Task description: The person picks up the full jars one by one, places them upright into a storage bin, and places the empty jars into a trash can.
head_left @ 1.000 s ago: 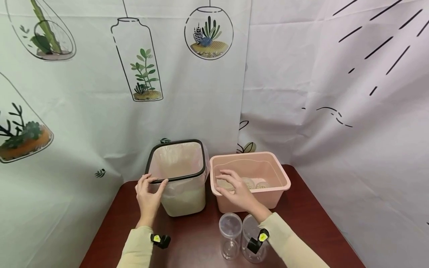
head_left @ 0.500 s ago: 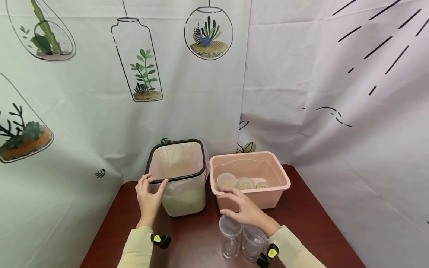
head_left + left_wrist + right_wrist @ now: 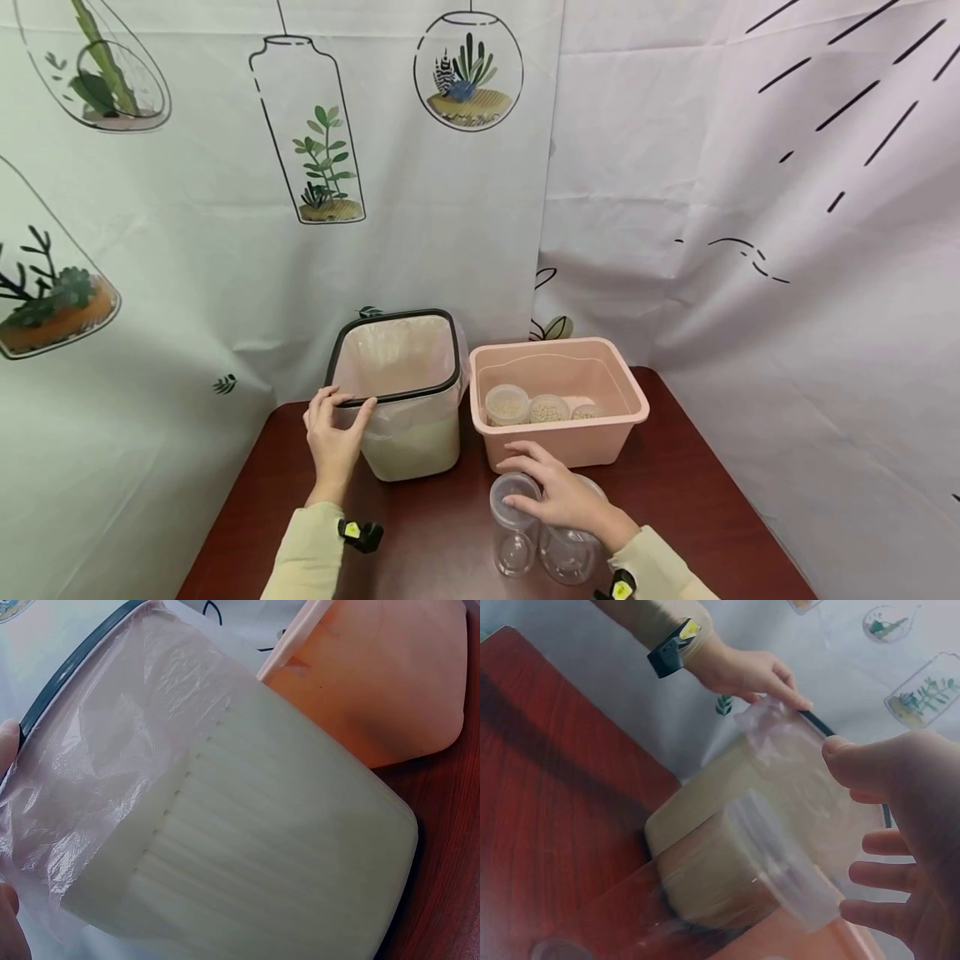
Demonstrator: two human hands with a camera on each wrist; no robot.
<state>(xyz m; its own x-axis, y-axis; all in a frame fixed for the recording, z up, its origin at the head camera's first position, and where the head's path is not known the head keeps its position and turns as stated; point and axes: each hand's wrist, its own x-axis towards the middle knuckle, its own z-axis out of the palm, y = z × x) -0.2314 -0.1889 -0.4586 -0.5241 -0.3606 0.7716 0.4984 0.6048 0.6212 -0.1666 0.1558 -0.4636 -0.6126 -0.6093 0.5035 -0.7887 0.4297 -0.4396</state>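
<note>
My left hand [image 3: 330,446] holds the front left of the black rim of a cream trash can [image 3: 416,454] lined with a thin translucent bag [image 3: 150,712]. Two clear plastic jars with translucent lids stand on the table at the front. Above them is my right hand [image 3: 558,496], fingers spread and slightly bent, holding nothing. Its thumb overlaps the lid of the left jar [image 3: 516,542] in the head view, and the hand partly covers the right jar [image 3: 568,558]. The right wrist view shows a jar lid [image 3: 780,859] close to my fingertips.
A pink plastic bin [image 3: 558,446] stands right of the trash can, close beside it. Inside are several round clear containers [image 3: 507,404] with pale grains or beans. The dark red table [image 3: 435,533] ends at a printed cloth backdrop [image 3: 420,242].
My right hand has come out from over the pink bin, back toward me, to above the jars. The containers in the bin are uncovered. My left hand stays on the rim.
</note>
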